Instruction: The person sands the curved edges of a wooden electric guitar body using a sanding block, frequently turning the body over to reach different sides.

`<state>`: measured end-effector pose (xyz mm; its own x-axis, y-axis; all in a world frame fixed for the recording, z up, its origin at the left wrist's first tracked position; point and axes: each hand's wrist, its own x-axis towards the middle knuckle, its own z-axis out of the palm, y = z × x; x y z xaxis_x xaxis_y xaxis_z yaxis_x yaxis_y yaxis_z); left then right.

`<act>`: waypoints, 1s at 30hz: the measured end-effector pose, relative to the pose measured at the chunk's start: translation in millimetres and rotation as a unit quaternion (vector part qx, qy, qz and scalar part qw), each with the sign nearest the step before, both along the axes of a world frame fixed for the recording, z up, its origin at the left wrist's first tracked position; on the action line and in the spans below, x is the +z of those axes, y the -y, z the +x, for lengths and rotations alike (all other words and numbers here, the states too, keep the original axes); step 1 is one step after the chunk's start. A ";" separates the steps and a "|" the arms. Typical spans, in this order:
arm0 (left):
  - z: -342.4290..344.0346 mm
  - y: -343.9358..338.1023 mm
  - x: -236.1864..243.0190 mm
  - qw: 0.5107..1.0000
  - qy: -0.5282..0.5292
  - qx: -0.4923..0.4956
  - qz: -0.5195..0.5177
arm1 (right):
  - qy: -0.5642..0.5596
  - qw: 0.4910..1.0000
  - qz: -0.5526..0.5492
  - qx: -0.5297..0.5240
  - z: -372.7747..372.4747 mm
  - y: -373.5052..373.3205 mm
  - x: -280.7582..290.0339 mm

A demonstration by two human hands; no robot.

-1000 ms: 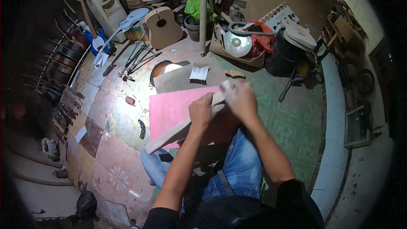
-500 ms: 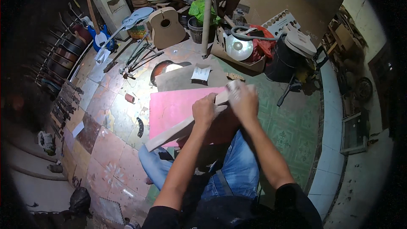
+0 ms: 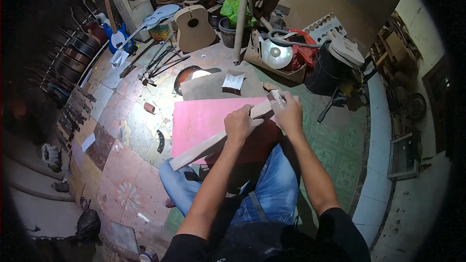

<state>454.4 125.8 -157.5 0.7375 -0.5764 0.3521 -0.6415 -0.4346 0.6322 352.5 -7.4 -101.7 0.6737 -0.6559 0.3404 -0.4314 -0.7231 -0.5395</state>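
A long pale wooden guitar neck (image 3: 200, 152) lies slantwise over my lap, its lower left end by my left knee. My left hand (image 3: 239, 124) is closed around its upper part. At the upper right end, my right hand (image 3: 290, 115) grips a small pale block with a ribbed side (image 3: 276, 98), pressed against the wood; I cannot make out its exact kind. Beneath the neck and both hands is a pink board (image 3: 194, 120), partly in shadow on its right side.
Beyond the pink board lie a brown sheet (image 3: 204, 87) and a white paper (image 3: 233, 81). A guitar body (image 3: 195, 36) leans farther back beside a post (image 3: 241, 24). To the right stands a black bucket (image 3: 323, 73). Left on the tiles are a reddish roll (image 3: 149, 108) and a dark curved piece (image 3: 160, 141).
My right hand, blurred half a second ago, now shows sharply and sits slightly farther right at the neck's end. My left hand keeps its hold. The whole view has shifted a little.
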 end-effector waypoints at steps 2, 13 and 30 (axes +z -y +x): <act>3.4 -4.4 -3.9 0.999 -0.015 0.015 0.036 | 0.014 0.987 -0.160 -0.015 3.7 -30.0 -5.8; 3.4 -8.2 -13.1 1.000 0.018 0.016 -0.011 | -0.014 0.989 -0.143 0.044 -5.1 -30.7 0.5; 3.1 -6.5 -18.7 1.000 0.019 0.001 -0.025 | -0.072 0.991 -0.107 0.022 -1.4 -22.3 2.3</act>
